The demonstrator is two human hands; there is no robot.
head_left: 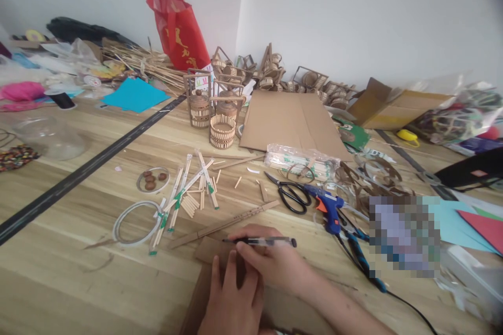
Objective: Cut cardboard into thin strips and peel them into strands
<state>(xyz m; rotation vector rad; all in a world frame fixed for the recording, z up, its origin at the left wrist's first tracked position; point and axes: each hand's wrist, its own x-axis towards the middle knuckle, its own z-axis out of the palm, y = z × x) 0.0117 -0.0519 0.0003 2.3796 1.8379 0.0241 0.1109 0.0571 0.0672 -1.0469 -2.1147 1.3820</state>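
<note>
At lower centre, marking of the cardboard piece (210, 249) appears under way, the right hand (277, 261) clamping its fingers on a pen (271, 241), the left hand's (234, 293) spread over the cardboard, while near mid-frame a stick basket (222, 135) stands formed but lidless, short sticks (190, 205) lying unjoined.

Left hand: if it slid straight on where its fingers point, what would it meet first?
Probably the pen in the right hand, just beyond the left hand, though depth is unclear.
</note>
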